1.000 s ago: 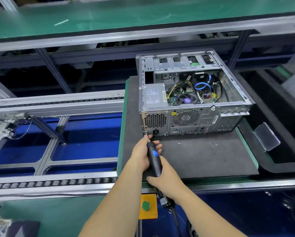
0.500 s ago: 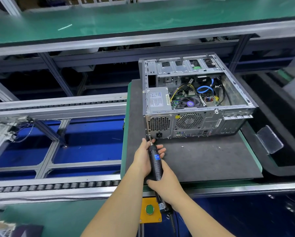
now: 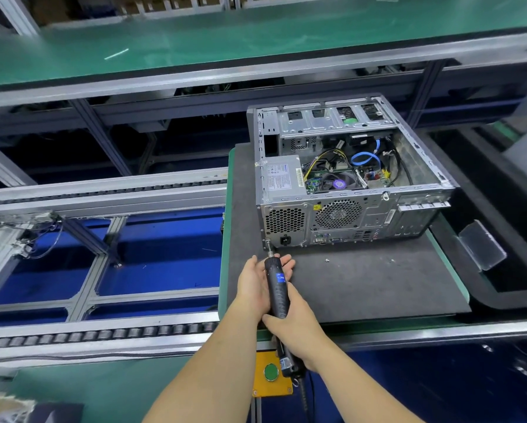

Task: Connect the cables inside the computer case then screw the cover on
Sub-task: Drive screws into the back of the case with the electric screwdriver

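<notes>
Screwdriver (image 3: 276,288) gripped by right hand (image 3: 292,328), steadied by spread left hand (image 3: 256,288), tip at computer case (image 3: 332,215) corner; on dark mat (image 3: 362,282), beside conveyor (image 3: 103,331).

Open computer case (image 3: 347,178) lying on its side on a dark mat (image 3: 362,288) at 1 o'clock, cables (image 3: 364,157) exposed. Electric screwdriver (image 3: 276,291) gripped low by right hand (image 3: 292,328), cradled near the tip by left hand (image 3: 257,285), bit meeting the case's rear lower-left corner. Loose screw (image 3: 327,260) on the mat nearby. Green button (image 3: 270,372) at 6 o'clock.
</notes>
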Demonstrator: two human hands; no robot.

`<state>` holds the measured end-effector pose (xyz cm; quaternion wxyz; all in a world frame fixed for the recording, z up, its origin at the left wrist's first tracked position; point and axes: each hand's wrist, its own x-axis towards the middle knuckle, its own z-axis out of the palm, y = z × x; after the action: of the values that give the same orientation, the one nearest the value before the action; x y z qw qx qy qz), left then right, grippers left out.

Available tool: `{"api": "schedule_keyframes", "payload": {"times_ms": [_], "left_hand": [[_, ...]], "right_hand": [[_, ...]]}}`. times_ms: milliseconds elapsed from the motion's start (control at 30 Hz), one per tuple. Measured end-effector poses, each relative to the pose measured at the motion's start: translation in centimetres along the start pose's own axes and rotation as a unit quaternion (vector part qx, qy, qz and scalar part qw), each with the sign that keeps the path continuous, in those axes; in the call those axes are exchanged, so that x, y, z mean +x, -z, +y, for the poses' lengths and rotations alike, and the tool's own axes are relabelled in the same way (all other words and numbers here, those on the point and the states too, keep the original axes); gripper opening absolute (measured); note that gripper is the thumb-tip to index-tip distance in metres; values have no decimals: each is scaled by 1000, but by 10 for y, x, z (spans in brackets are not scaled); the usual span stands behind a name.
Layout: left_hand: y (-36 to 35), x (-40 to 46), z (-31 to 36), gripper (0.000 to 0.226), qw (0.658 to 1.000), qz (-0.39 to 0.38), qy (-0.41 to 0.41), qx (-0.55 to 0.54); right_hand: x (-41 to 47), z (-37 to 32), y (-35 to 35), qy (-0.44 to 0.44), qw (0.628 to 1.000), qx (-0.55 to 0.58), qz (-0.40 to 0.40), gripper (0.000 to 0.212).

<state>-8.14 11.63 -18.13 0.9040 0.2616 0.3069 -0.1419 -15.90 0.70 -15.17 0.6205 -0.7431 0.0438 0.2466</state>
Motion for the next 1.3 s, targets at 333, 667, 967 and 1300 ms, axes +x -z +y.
{"api": "schedule_keyframes", "payload": {"times_ms": [333, 667, 967, 1300], "left_hand": [[0, -1, 1, 57, 1000, -1, -3, -31], [-2, 6, 7, 37, 882, 223, -246, 334], [-5, 14, 26, 77, 838, 78, -256, 476], [0, 13, 13, 74, 852, 101, -263, 440]], "right_hand": [[7, -6, -1, -9, 1000, 20, -14, 76], [10, -1, 9, 13, 1000, -14, -15, 69], [9, 2, 8, 11, 999, -33, 0, 78], [3, 10, 12, 7, 999, -52, 7, 75]]}}
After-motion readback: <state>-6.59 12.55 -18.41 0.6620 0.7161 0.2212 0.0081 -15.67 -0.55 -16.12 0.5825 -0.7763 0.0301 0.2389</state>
